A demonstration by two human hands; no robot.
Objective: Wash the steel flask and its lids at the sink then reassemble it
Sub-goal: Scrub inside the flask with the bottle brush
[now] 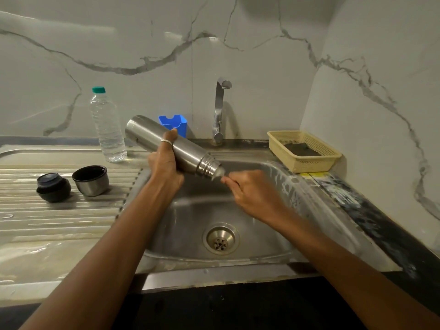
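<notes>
The steel sink (273, 206) sits in the counter, with bare room in its bowl under both arms. The steel flask (188, 152) hangs tilted over the sink's back-left corner, mouth pointing down. The left hand (165, 167) wraps round its middle, arm reaching up from the front edge. The right hand (252, 194) (blurry) has curled fingers at the flask's mouth; I cannot tell if it holds anything. The cup lid (91, 181) and black stopper lid (53, 186) sit side by side on the drainboard (59, 217), left.
</notes>
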